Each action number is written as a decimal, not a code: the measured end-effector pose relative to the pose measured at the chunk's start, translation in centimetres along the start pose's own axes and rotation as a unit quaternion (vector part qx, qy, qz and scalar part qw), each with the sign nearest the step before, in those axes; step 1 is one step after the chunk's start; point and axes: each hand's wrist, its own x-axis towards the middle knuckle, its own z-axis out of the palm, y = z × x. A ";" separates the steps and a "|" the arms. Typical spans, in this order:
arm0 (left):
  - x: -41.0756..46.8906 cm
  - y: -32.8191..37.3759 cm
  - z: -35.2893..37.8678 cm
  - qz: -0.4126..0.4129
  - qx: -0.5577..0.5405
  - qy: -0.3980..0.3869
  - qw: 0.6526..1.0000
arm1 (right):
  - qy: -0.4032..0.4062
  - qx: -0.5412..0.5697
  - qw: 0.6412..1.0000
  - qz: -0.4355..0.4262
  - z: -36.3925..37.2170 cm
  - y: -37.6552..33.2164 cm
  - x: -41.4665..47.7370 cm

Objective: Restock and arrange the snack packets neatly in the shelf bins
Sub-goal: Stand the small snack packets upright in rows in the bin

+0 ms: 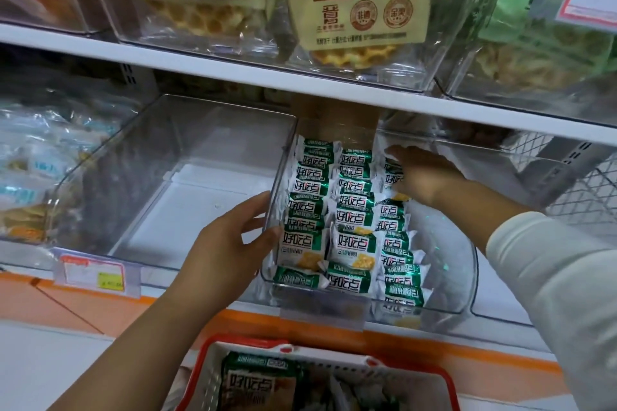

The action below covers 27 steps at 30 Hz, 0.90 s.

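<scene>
Seen from the head camera, a person is bracing the left hand [227, 243], fingers spread and fairly straight, against the outer left wall of a clear bin [464, 280] on the lower shelf [450, 342]. The right hand [424, 177], flat with fingers extended, is resting on the right-hand column of green-and-white snack packets [350, 210] lying in three rows inside that bin. Below the shelf edge, a red-rimmed basket [213, 364] is holding a larger bag [253, 384] with the same green printing.
</scene>
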 end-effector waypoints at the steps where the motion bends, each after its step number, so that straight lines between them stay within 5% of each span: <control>1: -0.2 0.1 0.1 -0.005 -0.002 0.009 1.000 | 0.037 0.024 0.999 -0.012 -0.3 -0.2 -1.1; 6: -4.3 0.2 0.5 0.101 0.097 0.130 0.982 | 0.275 0.228 0.933 -0.052 -0.9 -2.4 -11.7; 10: -10.6 -2.6 3.8 0.113 0.118 -0.031 0.986 | 0.310 0.402 0.862 0.011 4.4 -5.3 -22.1; 14: -15.9 -8.6 8.9 -0.034 0.139 -0.245 0.959 | 0.094 0.444 0.885 0.104 16.7 -7.0 -28.0; 17: -19.1 -12.6 11.9 -0.099 0.162 -0.346 0.919 | -0.097 0.463 0.871 0.129 24.9 -7.4 -31.5; 21: -21.1 -16.1 14.3 -0.139 0.159 -0.387 0.898 | -0.348 0.490 0.776 0.192 29.8 -9.2 -36.1; 23: -21.3 -17.5 15.1 -0.147 0.158 -0.390 0.895 | -0.412 0.502 0.738 0.183 30.9 -10.5 -36.5; 27: -21.0 -19.9 16.2 -0.152 0.120 -0.374 0.907 | -0.445 0.365 0.811 0.103 33.3 -11.7 -35.2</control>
